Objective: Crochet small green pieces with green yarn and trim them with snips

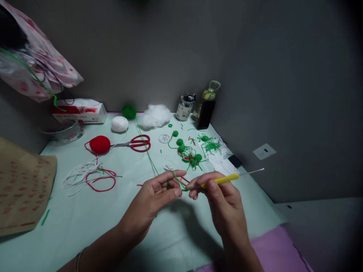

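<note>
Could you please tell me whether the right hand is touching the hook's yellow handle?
Touching: the head view shows the right hand holding the yellow handle, its thumb against it.

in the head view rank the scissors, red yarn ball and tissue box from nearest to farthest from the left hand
1. Scissors, beyond the left hand, slightly leftward.
2. Red yarn ball, farther left, by the scissors' tips.
3. Tissue box, at the back left.

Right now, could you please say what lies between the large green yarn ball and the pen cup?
The head view shows a white fluffy heap there, plus a green strand running from the yarn ball.
</note>
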The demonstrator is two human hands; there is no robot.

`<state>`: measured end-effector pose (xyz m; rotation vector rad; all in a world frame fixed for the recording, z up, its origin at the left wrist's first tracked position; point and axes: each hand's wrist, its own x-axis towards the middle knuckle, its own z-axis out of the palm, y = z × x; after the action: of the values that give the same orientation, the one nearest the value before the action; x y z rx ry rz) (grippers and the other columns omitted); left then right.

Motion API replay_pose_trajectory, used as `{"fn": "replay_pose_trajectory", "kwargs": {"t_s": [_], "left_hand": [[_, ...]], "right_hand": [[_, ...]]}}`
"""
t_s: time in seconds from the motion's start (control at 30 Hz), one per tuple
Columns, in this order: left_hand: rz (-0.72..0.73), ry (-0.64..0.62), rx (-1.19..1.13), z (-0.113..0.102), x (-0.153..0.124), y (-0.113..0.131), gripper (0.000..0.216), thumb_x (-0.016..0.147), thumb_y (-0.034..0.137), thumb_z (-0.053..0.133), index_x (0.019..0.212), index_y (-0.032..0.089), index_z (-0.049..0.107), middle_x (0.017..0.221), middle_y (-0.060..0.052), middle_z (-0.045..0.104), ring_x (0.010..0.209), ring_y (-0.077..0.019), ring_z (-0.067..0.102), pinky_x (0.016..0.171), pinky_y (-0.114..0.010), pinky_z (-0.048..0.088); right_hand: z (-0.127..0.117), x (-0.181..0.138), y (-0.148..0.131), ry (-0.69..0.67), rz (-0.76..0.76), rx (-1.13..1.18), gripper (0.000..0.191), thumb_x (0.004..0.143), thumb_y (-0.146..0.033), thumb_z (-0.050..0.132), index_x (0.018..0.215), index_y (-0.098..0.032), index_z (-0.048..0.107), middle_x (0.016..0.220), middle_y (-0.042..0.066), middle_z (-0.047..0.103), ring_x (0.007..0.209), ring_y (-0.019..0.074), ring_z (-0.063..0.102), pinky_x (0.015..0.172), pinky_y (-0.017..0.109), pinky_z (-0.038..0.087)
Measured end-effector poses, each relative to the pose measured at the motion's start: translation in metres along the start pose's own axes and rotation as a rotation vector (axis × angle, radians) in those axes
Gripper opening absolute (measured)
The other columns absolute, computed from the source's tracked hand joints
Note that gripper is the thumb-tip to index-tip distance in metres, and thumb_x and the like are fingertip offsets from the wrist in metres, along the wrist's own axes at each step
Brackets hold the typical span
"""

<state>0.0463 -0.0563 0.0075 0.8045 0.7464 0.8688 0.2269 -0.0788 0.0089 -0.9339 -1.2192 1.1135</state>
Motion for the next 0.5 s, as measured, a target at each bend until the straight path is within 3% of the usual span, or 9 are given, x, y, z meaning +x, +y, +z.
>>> {"fn": "replay_pose_trajectory", "kwargs": {"t_s": [0.23,0.5], "left_hand": [[0.040,0.056,0.104,-0.001,0.000,0.004,0.034,0.085,0.029,0.075,0.118,0.028,0.074,0.083,0.002,0.059,0.082,-0.0138,0.055,0.081,-0.028,0.042],[0.102,0.139,0.233,0.002,-0.003,0.010,0.033,0.081,0.027,0.077,0.114,0.025,0.075,0.079,0.001,0.063,0.080,-0.0153,0.059,0.087,-0.031,0.046]], "right_hand": [[0.008,-0.010,-0.006,-0.014,-0.222,-0.348,0.024,0.103,-0.017,0.047,0.107,-0.026,0.069,0.099,0.002,0.072,0.086,0.0152,0.066,0.079,0.033,0.054],[0.009,-0.017,-0.002,-0.100,-0.402,-0.479,0.034,0.097,-0.003,0.048,0.118,-0.023,0.065,0.105,0.005,0.072,0.099,0.0190,0.066,0.083,0.038,0.054]]}}
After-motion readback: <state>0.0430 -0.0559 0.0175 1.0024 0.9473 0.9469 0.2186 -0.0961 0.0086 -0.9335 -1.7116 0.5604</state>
